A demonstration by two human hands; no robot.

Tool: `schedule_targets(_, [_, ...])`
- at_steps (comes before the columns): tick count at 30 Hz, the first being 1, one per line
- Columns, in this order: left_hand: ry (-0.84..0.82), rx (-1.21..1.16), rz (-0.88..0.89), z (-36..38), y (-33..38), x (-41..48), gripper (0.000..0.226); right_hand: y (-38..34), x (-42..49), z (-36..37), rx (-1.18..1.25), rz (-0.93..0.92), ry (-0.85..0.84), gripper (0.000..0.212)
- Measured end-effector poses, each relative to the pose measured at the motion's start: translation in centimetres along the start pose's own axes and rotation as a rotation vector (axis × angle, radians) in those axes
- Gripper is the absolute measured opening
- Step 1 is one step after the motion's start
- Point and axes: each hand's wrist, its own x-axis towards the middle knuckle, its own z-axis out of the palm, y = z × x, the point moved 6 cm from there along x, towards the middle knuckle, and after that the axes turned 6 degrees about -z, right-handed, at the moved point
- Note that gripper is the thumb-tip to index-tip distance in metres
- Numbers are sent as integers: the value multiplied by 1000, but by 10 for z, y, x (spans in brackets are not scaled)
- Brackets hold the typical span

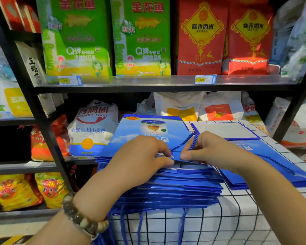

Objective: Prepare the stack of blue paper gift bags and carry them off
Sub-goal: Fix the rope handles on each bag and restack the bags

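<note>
The stack of blue paper gift bags (175,190) lies flat on the grid-patterned tablecloth (228,218), and both hands are right on the top bag (131,131). The left hand (140,161) pinches its near rim between curled fingers and thumb, while the right hand (212,149) pinches the same rim just beside it, the blue rope handle (193,138) looping over its fingers. A second blue pile (272,167) lies alongside.
</note>
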Motion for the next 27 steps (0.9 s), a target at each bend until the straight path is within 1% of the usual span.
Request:
schedule_targets(3, [101,-28,-28,-5,1,0,17,-4,-7,0,-63,-17,-43,33])
schedule_targets(4, [141,-23,-45,-6,1,0,15,-5,-11,1,-57,-17,-83,32])
schedule_targets(6, [203,-21,-82,-7,2,-1,16,-5,-15,1,-116,-10,-128,16])
schedule_targets(8, [242,-20,-101,-7,4,-1,15,-1,-13,0,-243,0,-126,17])
schedule_targets(10, [246,-8,-84,-7,9,-3,23,3,-11,1,-275,17,-114,20])
schedule_targets(11, [220,8,-65,-6,12,-5,28,5,-10,1,-265,14,-112,20])
schedule_targets(13, [171,42,-35,-4,21,-8,28,5,-11,1,-234,-3,-115,19])
schedule_targets(14, [165,80,-31,-1,24,-9,27,5,-11,0,-227,-12,-119,18])
schedule_targets(17, [205,305,-57,8,34,-6,44,5,-8,0,-239,-30,-128,21])
schedule_targets(19, [220,377,-94,10,40,-3,48,4,-6,0,-230,-48,-136,24])
schedule_targets(22, [195,451,-110,12,45,-5,39,4,-4,-1,-220,-47,-106,24])
schedule_targets(25, [184,481,-90,13,48,-8,16,4,-2,1,-231,-50,-88,22])
schedule_targets(27, [170,498,-70,15,49,-8,17,2,-1,1,-259,-69,-57,28])
